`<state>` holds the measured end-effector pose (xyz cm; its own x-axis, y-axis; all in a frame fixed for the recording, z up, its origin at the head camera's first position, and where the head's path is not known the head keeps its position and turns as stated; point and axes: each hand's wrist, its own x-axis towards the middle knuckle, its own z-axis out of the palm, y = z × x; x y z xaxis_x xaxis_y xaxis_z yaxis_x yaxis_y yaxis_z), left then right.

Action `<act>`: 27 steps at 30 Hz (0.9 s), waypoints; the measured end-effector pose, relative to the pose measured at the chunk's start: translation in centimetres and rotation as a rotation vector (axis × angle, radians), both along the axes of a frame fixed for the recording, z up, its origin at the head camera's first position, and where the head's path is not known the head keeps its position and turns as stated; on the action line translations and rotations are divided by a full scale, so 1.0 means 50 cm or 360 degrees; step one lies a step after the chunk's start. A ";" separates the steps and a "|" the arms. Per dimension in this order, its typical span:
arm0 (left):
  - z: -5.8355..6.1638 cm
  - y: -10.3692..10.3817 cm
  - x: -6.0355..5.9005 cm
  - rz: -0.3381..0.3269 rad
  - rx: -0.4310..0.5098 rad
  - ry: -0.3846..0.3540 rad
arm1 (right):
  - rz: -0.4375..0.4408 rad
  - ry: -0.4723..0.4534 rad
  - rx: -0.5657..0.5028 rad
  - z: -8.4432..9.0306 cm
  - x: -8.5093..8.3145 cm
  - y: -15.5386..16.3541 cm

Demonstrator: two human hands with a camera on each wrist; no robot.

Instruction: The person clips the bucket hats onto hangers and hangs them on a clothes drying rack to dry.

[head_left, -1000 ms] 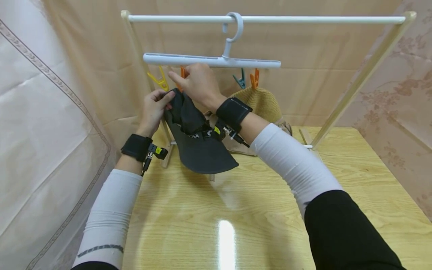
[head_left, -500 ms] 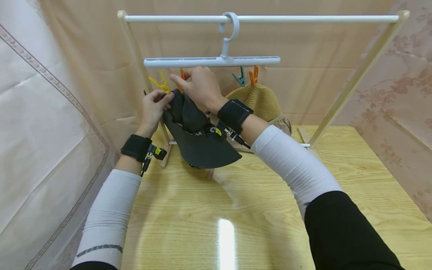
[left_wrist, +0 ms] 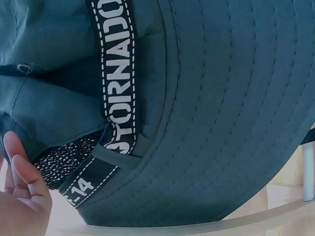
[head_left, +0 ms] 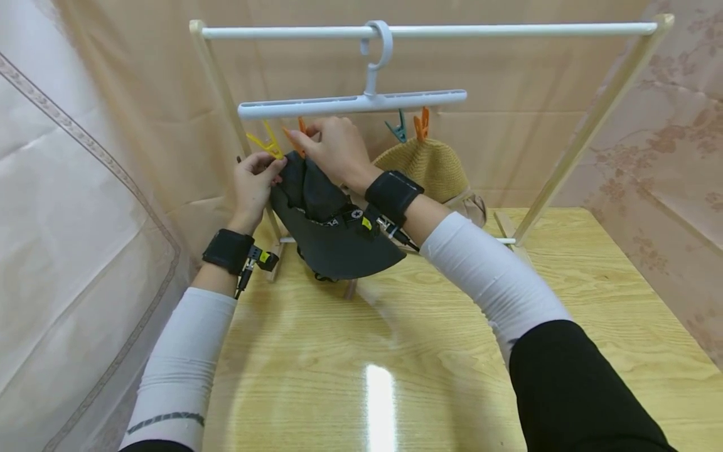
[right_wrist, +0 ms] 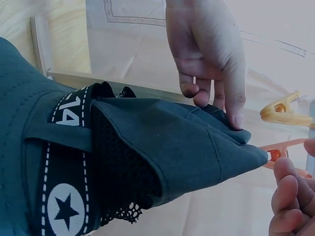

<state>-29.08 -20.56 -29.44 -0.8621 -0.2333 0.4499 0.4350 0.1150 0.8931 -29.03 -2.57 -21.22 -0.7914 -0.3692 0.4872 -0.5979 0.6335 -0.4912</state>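
Head view is showing the whole setup: a dark hat (head_left: 333, 226) being held up under a white hanger (head_left: 353, 103) that is hanging from the rail (head_left: 508, 29) of a wooden rack (head_left: 587, 125), above a wooden table (head_left: 452, 351). A tan knitted hat (head_left: 426, 166) is hanging from clips further right. Only the right wrist view is showing the contact closely: the left hand (right_wrist: 209, 54) is pinching the hat's (right_wrist: 162, 147) folded crown edge, fingertips (right_wrist: 236, 115) curled down onto the fabric, while the right hand (right_wrist: 290, 196) is sitting with curled fingers at an orange clip (right_wrist: 285, 147) whose tip is meeting the fabric corner. A yellow clip (right_wrist: 285, 112) is hanging just beside. Whether the right fingers are squeezing the clip, I cannot tell. Left wrist view is showing what the others are hiding: the hat's (left_wrist: 221, 113) stitched brim underside and a black band with white lettering, with the left hand's fingers (left_wrist: 22, 172) relaxed at the edge
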 end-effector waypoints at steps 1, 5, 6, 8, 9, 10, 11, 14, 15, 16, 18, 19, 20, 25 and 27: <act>0.001 0.000 0.000 0.0007 -0.0001 0.0003 | -0.0006 -0.0004 0.0000 0.000 0.000 0.001; 0.007 -0.002 -0.001 0.0018 0.0016 0.0005 | -0.0029 -0.0015 0.0005 -0.002 -0.001 0.007; 0.008 -0.003 -0.001 0.0015 0.0019 -0.0002 | -0.0033 -0.0021 0.0006 -0.002 -0.001 0.009; 0.011 -0.004 0.001 0.0006 0.0023 -0.0023 | -0.0039 -0.0037 0.0005 -0.005 -0.001 0.012; 0.011 -0.004 0.003 -0.0002 0.0019 -0.0034 | -0.0043 -0.0048 0.0000 -0.006 -0.001 0.014; 0.011 -0.004 0.005 -0.0006 0.0008 -0.0047 | -0.0043 -0.0057 -0.0007 -0.008 0.000 0.016; 0.010 -0.004 0.008 -0.0010 -0.0002 -0.0056 | -0.0043 -0.0065 -0.0018 -0.010 0.000 0.018; 0.005 0.000 0.014 -0.0033 0.0005 -0.0073 | -0.0043 -0.0070 -0.0038 -0.015 0.000 0.024; 0.002 0.001 0.014 -0.0039 0.0007 -0.0070 | -0.0039 -0.0072 -0.0043 -0.016 0.000 0.026; -0.001 0.002 0.015 -0.0045 0.0004 -0.0062 | -0.0034 -0.0072 -0.0045 -0.018 0.000 0.029; -0.005 0.004 0.016 -0.0070 0.0010 -0.0047 | -0.0034 -0.0068 -0.0056 -0.019 -0.001 0.035; -0.007 0.005 0.017 -0.0085 0.0011 -0.0039 | -0.0032 -0.0065 -0.0057 -0.021 -0.001 0.039; -0.010 0.006 0.018 -0.0098 0.0007 -0.0038 | -0.0032 -0.0057 -0.0055 -0.022 -0.001 0.042; -0.023 0.009 0.025 -0.0116 -0.0013 -0.0070 | -0.0004 -0.0035 -0.0054 -0.038 0.000 0.062; -0.029 0.009 0.028 -0.0100 -0.0043 -0.0082 | 0.0016 -0.0051 -0.0061 -0.045 0.001 0.069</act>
